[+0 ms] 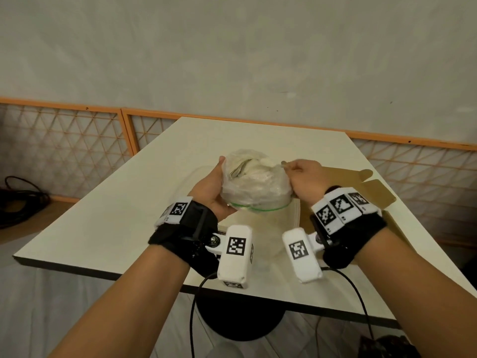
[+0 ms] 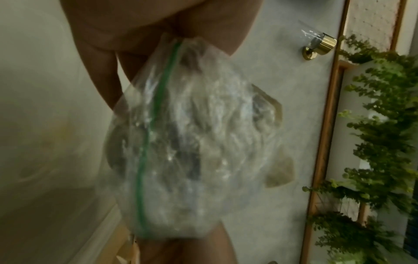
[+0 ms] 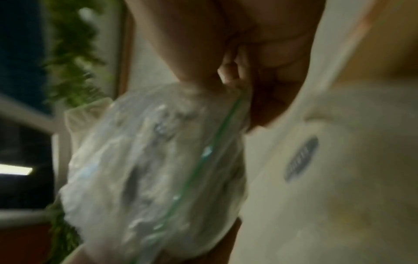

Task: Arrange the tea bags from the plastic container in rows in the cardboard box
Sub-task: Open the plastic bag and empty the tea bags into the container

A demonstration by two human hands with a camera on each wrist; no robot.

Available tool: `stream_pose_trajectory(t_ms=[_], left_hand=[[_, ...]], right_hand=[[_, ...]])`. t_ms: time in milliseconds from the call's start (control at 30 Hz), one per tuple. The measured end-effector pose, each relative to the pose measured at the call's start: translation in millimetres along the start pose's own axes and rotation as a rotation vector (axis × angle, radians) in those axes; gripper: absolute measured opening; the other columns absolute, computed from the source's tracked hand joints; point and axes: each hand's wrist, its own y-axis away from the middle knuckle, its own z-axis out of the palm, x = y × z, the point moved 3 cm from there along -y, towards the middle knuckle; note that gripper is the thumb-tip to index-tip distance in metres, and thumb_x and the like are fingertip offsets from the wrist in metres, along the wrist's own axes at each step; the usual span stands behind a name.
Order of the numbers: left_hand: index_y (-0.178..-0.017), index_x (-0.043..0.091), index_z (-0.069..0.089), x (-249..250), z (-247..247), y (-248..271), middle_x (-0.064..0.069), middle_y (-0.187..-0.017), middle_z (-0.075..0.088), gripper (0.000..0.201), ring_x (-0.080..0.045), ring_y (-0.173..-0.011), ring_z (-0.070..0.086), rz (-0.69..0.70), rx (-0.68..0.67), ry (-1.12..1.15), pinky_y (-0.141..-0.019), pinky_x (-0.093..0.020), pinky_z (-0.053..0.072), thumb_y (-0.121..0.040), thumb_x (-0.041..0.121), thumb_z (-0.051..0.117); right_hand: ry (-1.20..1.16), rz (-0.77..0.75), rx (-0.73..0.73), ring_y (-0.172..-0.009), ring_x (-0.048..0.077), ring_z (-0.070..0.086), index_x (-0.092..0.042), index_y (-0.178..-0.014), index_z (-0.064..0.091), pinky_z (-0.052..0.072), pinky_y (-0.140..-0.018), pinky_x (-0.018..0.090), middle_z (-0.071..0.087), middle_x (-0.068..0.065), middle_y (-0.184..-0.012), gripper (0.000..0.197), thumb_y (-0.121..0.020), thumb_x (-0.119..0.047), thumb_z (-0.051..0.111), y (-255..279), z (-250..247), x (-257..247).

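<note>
A clear plastic zip bag (image 1: 255,182) with a green seal line, stuffed with pale tea bags (image 1: 247,164), hangs above the table between both hands. My left hand (image 1: 214,187) cups its left side, thumb up along the bag. My right hand (image 1: 302,177) grips the right side with curled fingers. In the left wrist view the bag (image 2: 192,142) fills the middle below the left hand (image 2: 158,26). In the right wrist view the right hand (image 3: 260,62) pinches the bag (image 3: 147,169) by the green seal. The flat brown cardboard box (image 1: 361,187) lies open at the right.
A faint translucent plastic container (image 1: 271,228) sits on the white table (image 1: 116,208) under the bag. Orange lattice screens (image 1: 64,140) stand behind the table. Black cables (image 1: 23,200) lie on a ledge at the left. Green foliage (image 2: 380,125) shows in the wrist views.
</note>
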Motion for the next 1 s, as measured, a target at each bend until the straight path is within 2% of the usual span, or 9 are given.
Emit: stream_pose_trajectory(t_ms=[67,167,333,500,600,700,833,933,1000], left_hand=[[-0.128,0.016,0.059,2.5,-1.9,0.8,-0.008,-0.124,0.065,0.050,-0.029,-0.111,0.063,-0.006,0.021,-0.021,-0.077,-0.041,0.057,-0.087,0.046,0.063],[-0.130,0.016,0.057,13.2,2.9,1.2,-0.009,-0.125,0.064,0.058,-0.031,-0.113,0.062,-0.026,0.043,-0.106,-0.092,-0.045,0.051,-0.083,0.048,0.067],[-0.128,0.011,0.057,25.5,18.1,10.6,-0.015,-0.124,0.064,0.071,-0.030,-0.111,0.062,-0.036,0.002,-0.128,-0.090,-0.043,0.050,-0.087,0.067,0.044],[-0.132,0.022,0.048,20.6,25.4,37.6,0.005,-0.119,0.049,0.084,-0.020,-0.116,0.049,0.185,0.258,-0.302,-0.099,-0.039,0.045,-0.066,0.072,0.065],[-0.107,0.022,0.059,11.8,26.2,40.1,0.006,-0.091,0.051,0.055,-0.015,-0.092,0.054,0.221,0.249,-0.360,-0.080,-0.030,0.049,-0.069,0.059,0.073],[-0.092,0.012,0.063,5.2,27.0,41.2,0.004,-0.067,0.060,0.027,-0.012,-0.066,0.057,0.185,0.132,-0.321,-0.069,-0.025,0.053,-0.076,0.026,0.078],[-0.085,0.008,0.055,8.5,24.7,38.5,-0.007,-0.079,0.066,0.020,-0.018,-0.075,0.063,0.257,0.081,-0.328,-0.068,-0.024,0.054,-0.078,-0.008,0.066],[-0.072,0.006,0.053,10.0,22.2,40.3,-0.007,-0.074,0.061,0.025,-0.015,-0.065,0.061,0.269,0.060,-0.382,-0.058,-0.020,0.053,-0.078,-0.017,0.056],[-0.068,0.006,0.051,14.0,14.0,40.4,-0.006,-0.072,0.058,0.026,-0.012,-0.059,0.058,0.269,0.078,-0.373,-0.052,-0.017,0.050,-0.080,-0.017,0.051]], right_hand=[[0.060,-0.145,0.041,-0.102,0.014,0.056,-0.021,-0.110,0.059,0.047,-0.092,0.030,0.060,-0.004,-0.109,0.019,-0.093,-0.025,0.052,10.9,-5.3,-11.9],[-0.020,-0.292,-0.085,-0.104,0.003,0.054,-0.029,-0.113,0.060,0.039,-0.088,0.019,0.060,-0.012,-0.114,0.026,-0.090,-0.040,0.053,25.9,-7.0,-32.1],[0.055,-0.314,-0.192,-0.095,0.010,0.061,-0.017,-0.099,0.071,0.048,-0.096,0.030,0.070,0.000,-0.101,0.023,-0.081,-0.031,0.069,19.0,-1.7,-42.2],[-0.037,-0.192,0.022,-0.082,0.013,0.060,-0.024,-0.077,0.065,0.051,-0.085,0.033,0.065,-0.005,-0.082,0.008,-0.081,-0.029,0.070,-2.3,-9.1,-29.6],[0.015,-0.161,0.104,-0.082,0.017,0.058,-0.021,-0.086,0.062,0.048,-0.075,0.031,0.063,-0.001,-0.088,0.016,-0.084,-0.037,0.064,-1.8,-6.2,-22.0],[0.002,-0.084,0.038,-0.085,0.021,0.061,-0.019,-0.088,0.060,0.053,-0.081,0.036,0.063,0.003,-0.091,0.032,-0.082,-0.051,0.060,0.6,-0.9,-19.3],[0.079,-0.173,-0.008,-0.080,0.024,0.064,-0.015,-0.081,0.060,0.052,-0.081,0.037,0.069,0.011,-0.090,0.036,-0.081,-0.051,0.061,3.0,2.4,-29.2],[0.073,-0.196,0.019,-0.066,0.023,0.053,-0.021,-0.067,0.052,0.046,-0.070,0.037,0.058,0.007,-0.072,0.027,-0.086,-0.038,0.061,0.8,-1.7,-34.1],[0.024,-0.145,0.096,-0.076,0.030,0.061,-0.020,-0.066,0.050,0.054,-0.078,0.042,0.059,0.009,-0.077,0.027,-0.088,-0.032,0.058,-3.8,-14.0,-33.7]])
